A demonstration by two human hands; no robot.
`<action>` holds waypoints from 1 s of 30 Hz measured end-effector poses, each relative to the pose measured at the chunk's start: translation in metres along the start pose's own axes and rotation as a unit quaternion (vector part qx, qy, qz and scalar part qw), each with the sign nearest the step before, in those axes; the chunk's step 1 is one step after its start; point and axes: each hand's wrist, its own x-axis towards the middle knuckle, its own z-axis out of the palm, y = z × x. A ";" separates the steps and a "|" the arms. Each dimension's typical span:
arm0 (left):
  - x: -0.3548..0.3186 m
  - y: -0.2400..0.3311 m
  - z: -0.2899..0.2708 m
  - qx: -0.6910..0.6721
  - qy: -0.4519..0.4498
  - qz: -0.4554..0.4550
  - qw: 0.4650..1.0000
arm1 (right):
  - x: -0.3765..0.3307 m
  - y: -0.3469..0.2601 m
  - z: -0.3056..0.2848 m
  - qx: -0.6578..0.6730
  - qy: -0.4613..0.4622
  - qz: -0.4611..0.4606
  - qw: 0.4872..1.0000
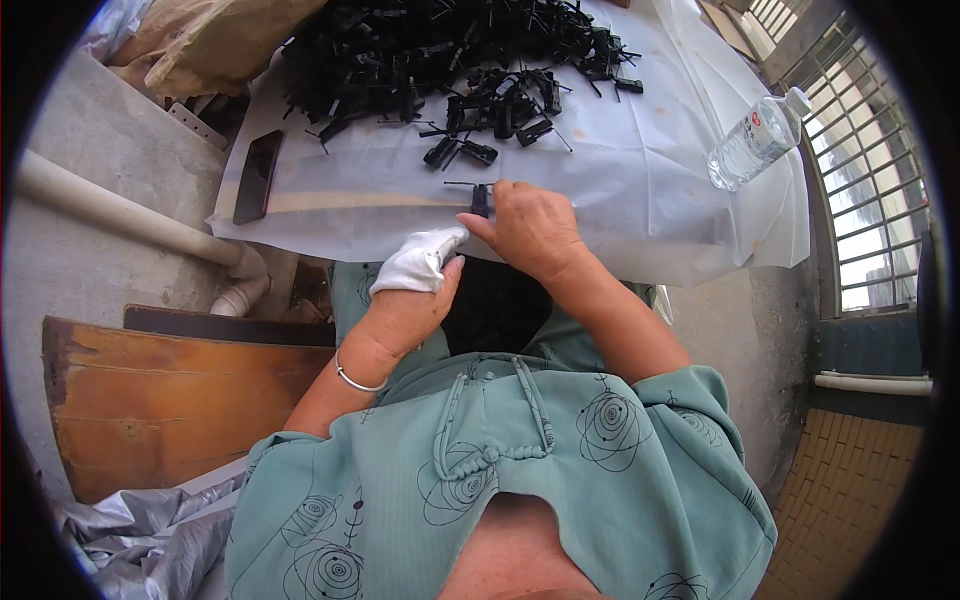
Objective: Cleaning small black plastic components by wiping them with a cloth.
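White sheeting (pixel 620 190) covers a work table on what looks like a tiled balcony with a barred window to the right. From the head view, a heap of black clips (pixel 420 50) fills the far side of the sheet, with a few strays nearer. A phone (pixel 258 176) lies at the left edge, a bottle (pixel 758 140) at the right. Her right hand (pixel 532 228) pinches one black clip (pixel 480 198) with a thin pin sticking out to the left, just at the sheet's near edge. Her left hand (pixel 415 285), with white cloth (pixel 420 258) over the fingers, is closed and touches the right thumb from below. To my eye, steadying the clip against the cloth and pushing the pin straight would serve best; a slanted push could bend it.
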 end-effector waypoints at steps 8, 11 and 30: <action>0.033 0.003 -0.027 -0.172 0.078 -0.021 0.982 | -0.003 0.003 -0.030 0.136 -0.106 -0.124 0.977; 0.044 0.011 -0.035 -0.205 -0.005 0.037 0.978 | 0.004 0.000 -0.053 0.239 -0.173 -0.136 0.946; 0.021 0.013 -0.012 -0.497 0.039 -0.221 0.838 | -0.018 -0.024 -0.033 0.327 0.169 -0.167 0.915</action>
